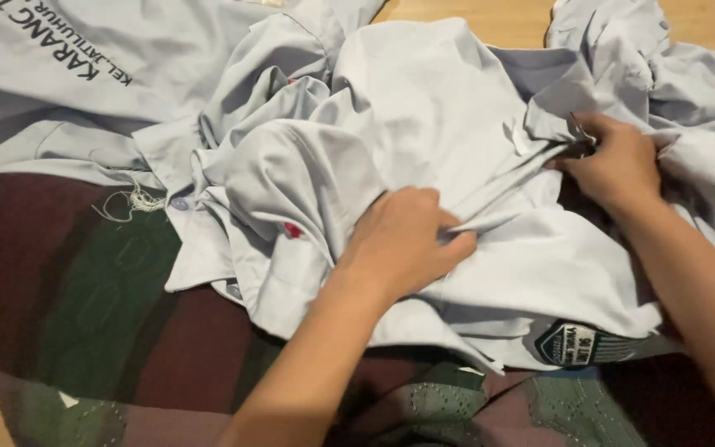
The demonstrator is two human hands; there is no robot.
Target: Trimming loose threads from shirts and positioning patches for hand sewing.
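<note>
While both hands work the same pale grey shirt (448, 149), it lies crumpled across a dark red and green patterned cloth (84, 306), with a bare wooden floor (473, 21) showing beyond. Left hand (403, 240): fingers curled shut, thumb pinching a fold near the middle, seemingly to keep the fabric taut. Right hand (618, 161): closed on a bunched edge further right, pulling against the left. A sewn badge (577, 343) sits at the shirt's near edge, a small red mark (292, 230) left of the wrist. Loose white thread (134, 201) trails by a button (179, 203). A second grey garment (51, 66) lies flat at upper left
</note>
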